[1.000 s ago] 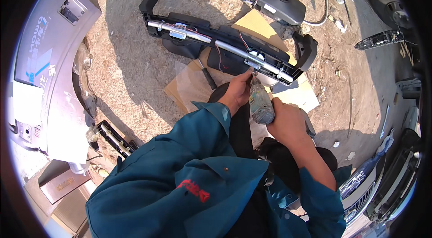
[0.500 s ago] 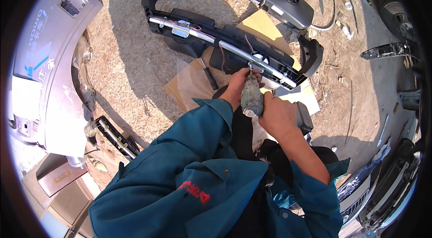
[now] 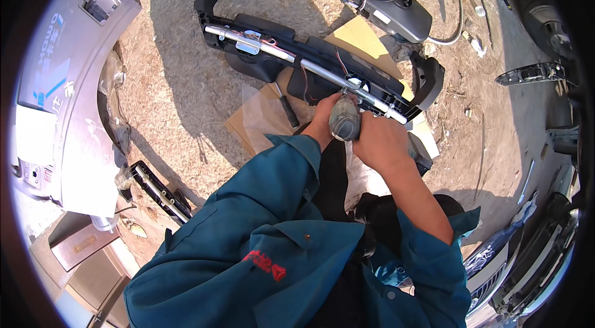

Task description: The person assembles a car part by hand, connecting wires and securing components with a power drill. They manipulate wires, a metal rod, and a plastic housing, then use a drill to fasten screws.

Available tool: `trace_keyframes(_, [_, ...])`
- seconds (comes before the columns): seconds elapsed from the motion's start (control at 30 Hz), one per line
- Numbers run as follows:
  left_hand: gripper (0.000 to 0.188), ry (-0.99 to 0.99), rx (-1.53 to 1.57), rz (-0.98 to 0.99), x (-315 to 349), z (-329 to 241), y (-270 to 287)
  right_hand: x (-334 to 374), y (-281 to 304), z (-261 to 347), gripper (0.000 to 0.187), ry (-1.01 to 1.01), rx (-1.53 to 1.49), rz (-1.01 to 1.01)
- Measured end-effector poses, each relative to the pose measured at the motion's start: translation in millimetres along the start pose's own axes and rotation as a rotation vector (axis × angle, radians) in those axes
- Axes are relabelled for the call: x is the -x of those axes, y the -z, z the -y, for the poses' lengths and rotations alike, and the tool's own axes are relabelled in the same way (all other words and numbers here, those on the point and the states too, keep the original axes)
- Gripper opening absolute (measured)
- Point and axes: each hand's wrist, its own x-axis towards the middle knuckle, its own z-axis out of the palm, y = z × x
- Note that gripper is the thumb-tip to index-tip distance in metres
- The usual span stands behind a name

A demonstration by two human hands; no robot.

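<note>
My right hand (image 3: 382, 143) is wrapped round the handle of a worn, dusty cordless drill (image 3: 344, 122); its dark battery (image 3: 421, 156) shows beside my wrist. The drill's nose points away from me, at a long black vehicle mirror assembly (image 3: 266, 29) lying on the ground. A silver metal tube (image 3: 322, 71) runs along that assembly, with thin wires and a bracket on it. My left hand (image 3: 323, 118) is closed at the drill's front, next to the tube. The drill body hides most of its fingertips, so what they pinch is unclear.
Flattened cardboard (image 3: 359, 37) lies under the assembly. A black-handled screwdriver (image 3: 287, 109) rests left of my hands. Beyond stands another black mirror housing (image 3: 387, 4) with wires. A silver vehicle panel (image 3: 77, 80) is at left, and a black part with a tube (image 3: 160, 190) lies nearby.
The drill has tilted up and its rear end has moved away from me, so it looks shorter. My right hand has moved slightly forward with it. The left hand stays near the tube.
</note>
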Motion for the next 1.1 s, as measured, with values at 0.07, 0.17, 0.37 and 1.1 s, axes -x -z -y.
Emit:
trace_keyframes(0.07, [0.037, -0.001, 0.038, -0.012, -4, 2, 2, -7, 4, 2, 0.029, -0.017, 0.012, 0.034])
trace_keyframes(0.17, [0.036, -0.013, 0.034, -0.038, -2, 4, -2, -11, 8, 3, 0.029, -0.036, 0.029, 0.062])
trace_keyframes(0.37, [0.034, -0.036, -0.041, -0.054, 10, 1, -2, -13, 16, 10, 0.029, -0.05, 0.05, 0.106])
trace_keyframes(1.1, [0.036, -1.073, -1.37, -0.261, 127, 13, -110, -15, 6, 5, 0.024, -0.029, 0.013, 0.038])
